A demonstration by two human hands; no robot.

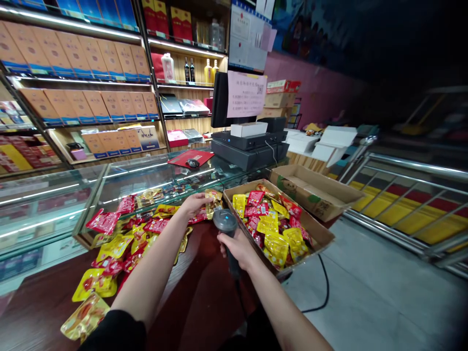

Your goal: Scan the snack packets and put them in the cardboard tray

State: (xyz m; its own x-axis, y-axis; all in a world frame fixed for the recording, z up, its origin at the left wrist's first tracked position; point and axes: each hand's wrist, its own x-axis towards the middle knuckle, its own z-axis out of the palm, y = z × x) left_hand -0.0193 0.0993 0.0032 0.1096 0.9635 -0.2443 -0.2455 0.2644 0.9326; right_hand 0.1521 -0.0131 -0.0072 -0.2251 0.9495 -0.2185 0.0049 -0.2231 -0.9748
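My right hand (237,247) is wrapped round the handle of a dark barcode scanner (225,222), whose head points away from me. Ahead of the scanner, my left hand (195,204) pinches a gold snack packet (213,203) by its left edge. To the right stands an open cardboard box (317,237) with red and yellow snack packets (269,222) heaped inside. Left of my left arm, a loose pile of red, yellow and gold snack packets (116,246) spreads over the brown table (190,302) and up onto the glass counter. The scanner's cable hangs down below my right hand.
Behind the hands, a glass display counter (120,176) carries a mouse (192,163) on a red mat and a cash register with a monitor (220,100). A second cardboard box (321,187) sits beyond the first. Metal railings (398,200) stand at right; a black cable (326,278) loops over the floor.
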